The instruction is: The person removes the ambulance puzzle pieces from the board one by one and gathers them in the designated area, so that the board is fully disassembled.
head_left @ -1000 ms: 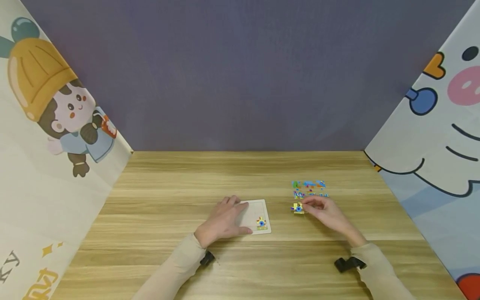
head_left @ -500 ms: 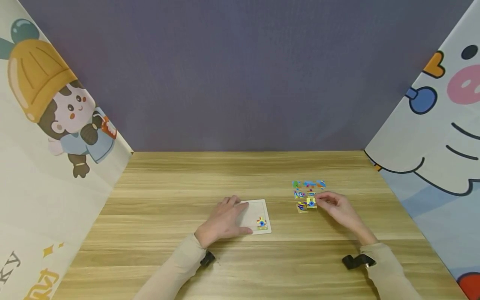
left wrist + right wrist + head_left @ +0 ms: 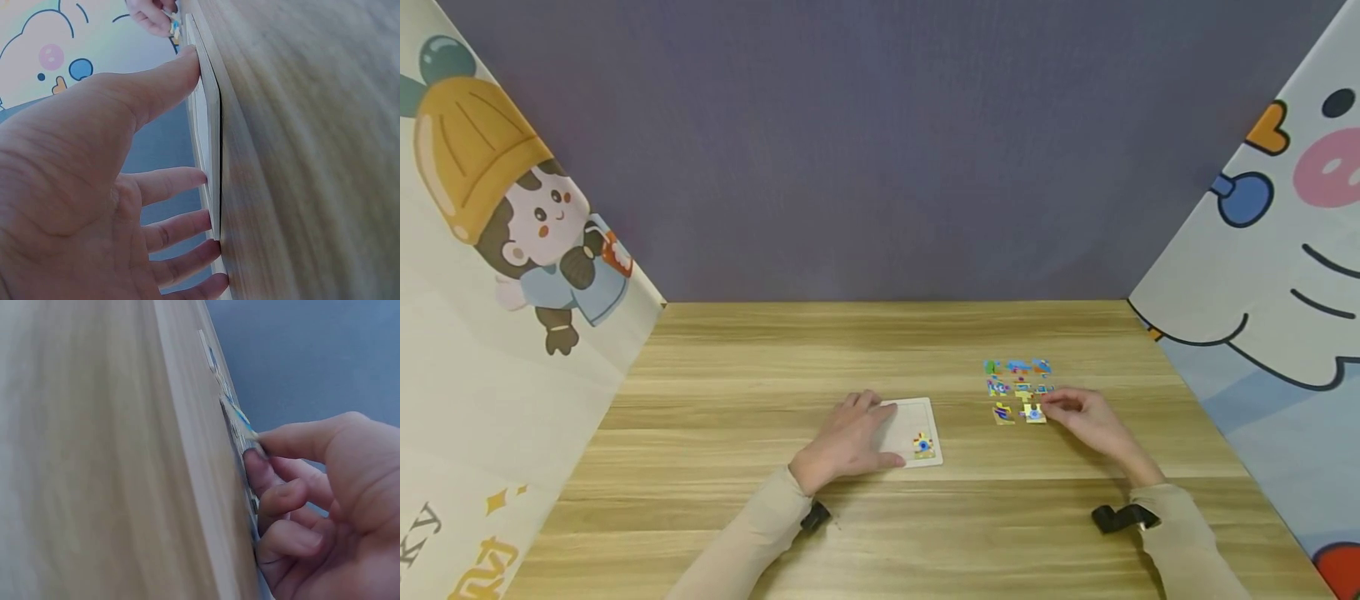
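My left hand [image 3: 848, 437] rests on the left part of a white puzzle board [image 3: 910, 415], its fingers spread, thumb and fingertips at the board's edges in the left wrist view. A yellow puzzle piece with a blue round shape [image 3: 923, 446] lies in the board's near right corner. My right hand [image 3: 1084, 418] pinches another yellow puzzle piece [image 3: 1033, 413], also with a blue round shape, between thumb and index finger. In the right wrist view this held piece [image 3: 240, 419] is tilted, close over the table. The right hand's other fingers are curled.
Several loose puzzle pieces [image 3: 1018, 367] lie in rough rows right of the board. A yellow piece with purple marks [image 3: 1002, 414] lies just left of the held one. The wooden table [image 3: 760, 358] ends at a grey back wall [image 3: 880, 167], with printed panels either side.
My right hand has moved rightward with the yellow puzzle piece, first away from me, then slightly back. The purple-marked piece beside it has come into view. My left hand stays on the board.
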{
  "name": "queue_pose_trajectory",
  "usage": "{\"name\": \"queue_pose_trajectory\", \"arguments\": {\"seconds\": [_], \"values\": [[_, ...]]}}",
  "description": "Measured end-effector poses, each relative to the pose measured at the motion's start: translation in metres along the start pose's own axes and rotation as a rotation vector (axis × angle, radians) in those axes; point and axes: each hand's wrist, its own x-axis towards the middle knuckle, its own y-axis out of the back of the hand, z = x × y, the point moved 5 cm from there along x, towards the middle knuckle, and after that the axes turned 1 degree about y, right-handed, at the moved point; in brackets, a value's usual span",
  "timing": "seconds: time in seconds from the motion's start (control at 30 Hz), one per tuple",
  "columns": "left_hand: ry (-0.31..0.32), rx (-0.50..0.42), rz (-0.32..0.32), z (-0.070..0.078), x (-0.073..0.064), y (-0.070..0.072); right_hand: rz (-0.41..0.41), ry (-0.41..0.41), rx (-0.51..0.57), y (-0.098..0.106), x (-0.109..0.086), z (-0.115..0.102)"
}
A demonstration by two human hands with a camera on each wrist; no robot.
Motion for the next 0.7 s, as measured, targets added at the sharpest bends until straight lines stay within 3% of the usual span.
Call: {"name": "queue_pose_trajectory", "arguments": {"seconds": [0.4, 0.7], "values": [[0.001, -0.010, 0.005, -0.0006, 0.0003, -0.0008, 0.038, 0.034, -0.066, -0.0035, -0.0013, -0.0031], [-0.008, 0.005, 0.005, 0.0001, 0.0008, -0.0004, -0.034, 0.014, -0.058, -0.0030, -0.0019, -0.0017]]}}
